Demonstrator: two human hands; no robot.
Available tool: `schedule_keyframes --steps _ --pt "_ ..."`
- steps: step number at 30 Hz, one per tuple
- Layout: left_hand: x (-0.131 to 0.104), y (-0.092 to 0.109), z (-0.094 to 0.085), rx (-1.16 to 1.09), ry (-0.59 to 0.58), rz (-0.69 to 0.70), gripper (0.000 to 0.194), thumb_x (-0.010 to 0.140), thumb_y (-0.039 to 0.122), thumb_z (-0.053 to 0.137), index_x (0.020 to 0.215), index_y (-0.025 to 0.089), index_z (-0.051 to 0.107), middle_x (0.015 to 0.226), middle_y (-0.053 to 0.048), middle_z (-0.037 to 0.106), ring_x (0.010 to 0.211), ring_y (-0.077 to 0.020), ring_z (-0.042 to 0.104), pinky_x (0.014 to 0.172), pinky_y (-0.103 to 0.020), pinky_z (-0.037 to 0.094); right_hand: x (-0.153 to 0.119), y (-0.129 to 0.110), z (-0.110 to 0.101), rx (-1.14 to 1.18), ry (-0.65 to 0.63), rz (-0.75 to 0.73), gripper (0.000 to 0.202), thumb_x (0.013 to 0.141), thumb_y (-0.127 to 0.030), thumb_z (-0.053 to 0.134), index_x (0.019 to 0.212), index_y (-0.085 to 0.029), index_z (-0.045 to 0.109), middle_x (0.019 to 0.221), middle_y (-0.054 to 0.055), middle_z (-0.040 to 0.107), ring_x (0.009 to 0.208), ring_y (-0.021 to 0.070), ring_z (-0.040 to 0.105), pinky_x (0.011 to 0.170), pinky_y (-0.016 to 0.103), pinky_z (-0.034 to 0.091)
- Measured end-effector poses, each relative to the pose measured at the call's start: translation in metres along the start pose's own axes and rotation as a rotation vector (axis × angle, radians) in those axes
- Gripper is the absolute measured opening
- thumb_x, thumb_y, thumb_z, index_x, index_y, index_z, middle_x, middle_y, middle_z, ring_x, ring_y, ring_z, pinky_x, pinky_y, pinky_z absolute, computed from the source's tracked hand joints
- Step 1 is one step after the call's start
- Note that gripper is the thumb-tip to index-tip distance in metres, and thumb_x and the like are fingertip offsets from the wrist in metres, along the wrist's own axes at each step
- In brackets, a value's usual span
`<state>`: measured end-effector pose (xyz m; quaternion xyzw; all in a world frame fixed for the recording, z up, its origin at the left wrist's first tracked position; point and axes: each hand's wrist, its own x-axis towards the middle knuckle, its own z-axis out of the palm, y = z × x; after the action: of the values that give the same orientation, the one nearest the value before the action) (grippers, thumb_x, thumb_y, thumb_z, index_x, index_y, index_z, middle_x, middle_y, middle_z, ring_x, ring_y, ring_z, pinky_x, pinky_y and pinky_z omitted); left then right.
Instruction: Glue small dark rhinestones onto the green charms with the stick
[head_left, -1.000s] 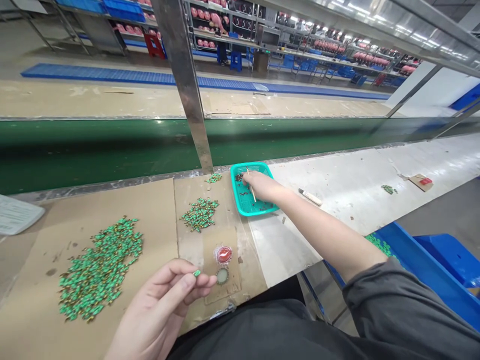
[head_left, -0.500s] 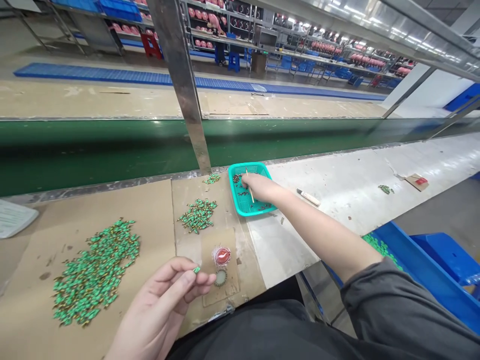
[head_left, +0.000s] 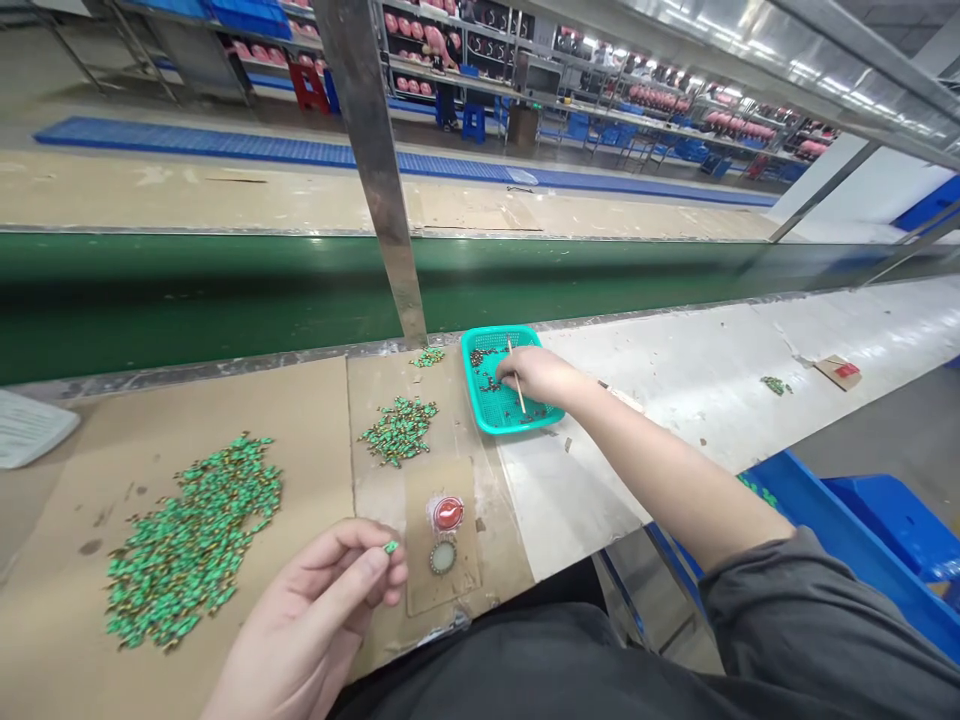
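Observation:
My left hand (head_left: 337, 590) pinches a small green piece (head_left: 391, 547) between thumb and forefinger. Inside the teal basket (head_left: 474, 400) are small dark pieces (head_left: 491, 384), and my right hand (head_left: 534, 377) reaches in with a thin wooden stick (head_left: 517, 380) at its fingers. Whether its fingertips also grip a small piece is hidden. A large pile of green and brown pieces (head_left: 191, 540) lies on cardboard at the left, with a smaller pile (head_left: 399, 430) left of the basket. Between my hands, a red round cap (head_left: 448, 512) and a grey round cap (head_left: 442, 556) rest on a cardboard piece.
A knife (head_left: 622, 396) lies partly behind my right forearm. Behind the table runs a green belt (head_left: 187, 290), with a metal post (head_left: 382, 180) rising at its near edge. Blue bins (head_left: 892, 520) stand at the right. Farther back, a person works near shelves.
My right hand has shifted slightly right and nearer within the basket. The fingers of my left hand have curled in, away from the grey cap, still pinching the green piece.

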<state>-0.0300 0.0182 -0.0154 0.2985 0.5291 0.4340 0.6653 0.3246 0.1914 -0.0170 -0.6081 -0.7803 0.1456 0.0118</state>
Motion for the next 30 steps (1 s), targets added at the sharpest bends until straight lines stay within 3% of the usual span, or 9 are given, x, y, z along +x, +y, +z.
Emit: schedule_keyframes --steps 4,11,22,30 --pt "-0.009 0.003 0.01 0.003 0.022 0.01 0.041 0.066 0.046 0.12 0.078 0.023 0.088 0.078 -0.002 0.077 0.074 -0.0194 0.068 0.064 -0.023 0.062 0.01 -0.011 0.004 -0.022 -0.026 -0.046 0.03 0.12 -0.041 0.082 0.143 -0.023 0.081 0.154 0.013 0.08 0.132 0.031 0.082 0.114 0.054 0.072" --pt "-0.01 0.004 0.008 -0.005 0.017 0.007 0.044 0.064 0.048 0.121 0.078 0.023 0.088 0.078 -0.003 0.077 0.073 -0.0177 0.066 0.063 -0.019 0.06 0.018 -0.012 0.008 -0.019 -0.08 -0.081 0.033 0.119 -0.041 0.083 0.146 -0.022 0.08 0.153 0.013 0.08 0.13 0.031 0.082 0.111 0.054 0.073" --pt "-0.009 0.005 0.006 -0.005 0.0 0.019 0.048 0.062 0.057 0.122 0.079 0.024 0.091 0.077 -0.003 0.077 0.072 -0.0172 0.064 0.062 -0.019 0.061 0.012 -0.003 0.01 -0.018 -0.074 -0.001 0.035 0.119 -0.041 0.083 0.148 -0.021 0.079 0.151 0.013 0.08 0.127 0.0307 0.083 0.109 0.053 0.074" --pt "-0.002 -0.002 -0.003 0.02 -0.016 0.004 0.05 0.065 0.061 0.12 0.083 0.024 0.092 0.079 -0.004 0.078 0.074 -0.0183 0.064 0.064 -0.021 0.061 0.026 -0.019 0.004 -0.071 -0.032 0.036 0.039 0.118 -0.041 0.085 0.15 -0.021 0.078 0.155 0.014 0.079 0.132 0.033 0.082 0.112 0.056 0.073"
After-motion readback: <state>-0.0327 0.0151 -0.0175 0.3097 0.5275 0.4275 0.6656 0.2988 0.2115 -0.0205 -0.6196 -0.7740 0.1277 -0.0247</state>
